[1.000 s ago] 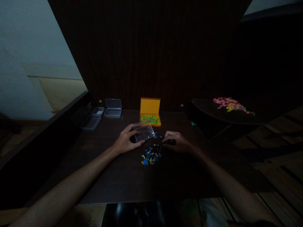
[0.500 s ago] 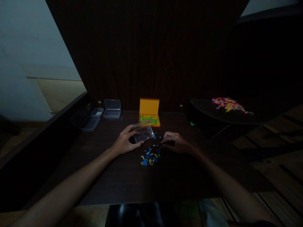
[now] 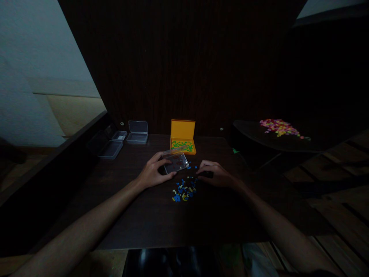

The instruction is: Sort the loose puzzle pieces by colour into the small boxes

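Note:
My left hand (image 3: 155,170) grips a small clear plastic box (image 3: 175,163) by its left side, thumb along the near edge and fingers over the top. The box is tilted with its lid raised, and a few tiny pieces show inside. Just right of it, my right hand (image 3: 213,173) is held low over the table with thumb and index finger pinched together; whatever may be between them is too small to see. Below and between both hands lies a loose pile of small blue, yellow and pale pieces (image 3: 184,190). Two or three blue bits lie by the box's right corner.
Behind the hands stands an opened yellow box (image 3: 182,130) with green pieces in it. Open clear boxes (image 3: 137,137) (image 3: 111,149) sit at the back left. Pink, red and yellow pieces (image 3: 281,127) are heaped on a dark side shelf (image 3: 253,136). A dark panel rises behind.
Both hands keep nearly the same pose and place. The whole view has shifted very slightly; the box and the pile look unchanged.

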{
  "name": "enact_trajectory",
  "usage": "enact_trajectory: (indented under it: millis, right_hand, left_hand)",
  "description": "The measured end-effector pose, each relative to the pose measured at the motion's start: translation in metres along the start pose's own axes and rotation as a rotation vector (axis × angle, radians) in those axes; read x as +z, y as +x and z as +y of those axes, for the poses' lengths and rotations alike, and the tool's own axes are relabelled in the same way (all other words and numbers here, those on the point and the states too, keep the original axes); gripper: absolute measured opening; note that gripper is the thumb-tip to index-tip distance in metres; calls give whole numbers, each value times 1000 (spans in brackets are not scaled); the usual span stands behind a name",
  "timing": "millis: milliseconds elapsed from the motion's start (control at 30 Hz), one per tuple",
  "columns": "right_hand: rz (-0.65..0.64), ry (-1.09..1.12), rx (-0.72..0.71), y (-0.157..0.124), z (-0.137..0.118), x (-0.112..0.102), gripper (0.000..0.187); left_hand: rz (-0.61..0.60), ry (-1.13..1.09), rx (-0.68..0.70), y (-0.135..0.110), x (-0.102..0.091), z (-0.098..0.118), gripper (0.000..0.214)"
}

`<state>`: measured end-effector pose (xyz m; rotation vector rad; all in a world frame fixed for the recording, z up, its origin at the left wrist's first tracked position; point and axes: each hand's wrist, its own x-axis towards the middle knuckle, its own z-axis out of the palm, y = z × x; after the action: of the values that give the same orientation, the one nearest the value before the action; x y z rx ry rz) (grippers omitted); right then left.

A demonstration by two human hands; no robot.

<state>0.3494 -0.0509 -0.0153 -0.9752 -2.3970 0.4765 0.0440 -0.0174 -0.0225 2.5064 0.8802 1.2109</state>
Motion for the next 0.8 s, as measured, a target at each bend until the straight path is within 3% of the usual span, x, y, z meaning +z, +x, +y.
enact_trajectory:
  millis: [333,800]
  right_hand:
    - [-4,-36,3,-1,1,-7,20]
    - [-2,-46,5,-1,2,-7,10]
  left_hand:
    - [0,3,1,1,-1,0,28]
    - [-3,17,14,-1,0,-1,28]
